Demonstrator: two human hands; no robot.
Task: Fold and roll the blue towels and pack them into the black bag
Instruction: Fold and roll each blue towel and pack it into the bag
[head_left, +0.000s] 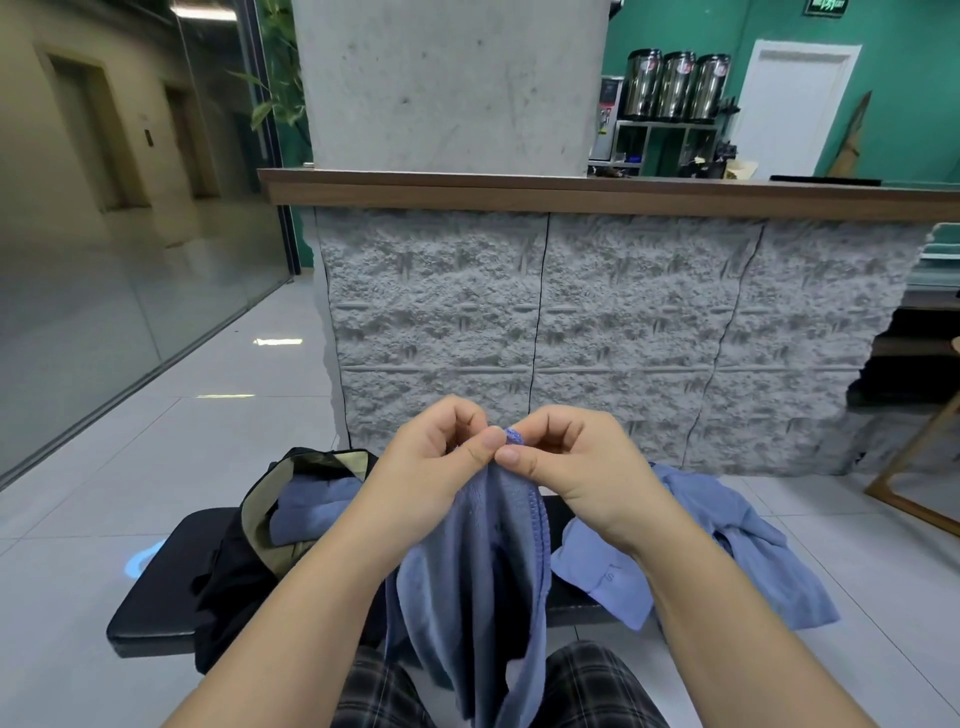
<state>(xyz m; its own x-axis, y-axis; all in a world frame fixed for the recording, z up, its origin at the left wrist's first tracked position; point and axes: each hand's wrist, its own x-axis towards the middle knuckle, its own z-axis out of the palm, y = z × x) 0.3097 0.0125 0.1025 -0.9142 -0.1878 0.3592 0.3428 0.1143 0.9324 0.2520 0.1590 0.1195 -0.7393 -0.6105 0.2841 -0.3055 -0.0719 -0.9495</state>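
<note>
A blue towel (478, 582) hangs in front of me, held up by its top corner. My left hand (436, 462) and my right hand (566, 462) both pinch that corner, thumbs almost touching. The towel drapes down over my checked trousers. The black bag (234, 566) stands open on the left of a black bench (156, 603), and a blue towel (311, 506) lies inside its mouth. More blue towels (727, 561) lie in a loose heap on the bench's right end.
A grey stone-faced counter (571, 332) with a wooden top stands close behind the bench. Glossy tiled floor spreads to the left, with a glass wall beyond. A wooden chair leg (914, 467) shows at the right edge.
</note>
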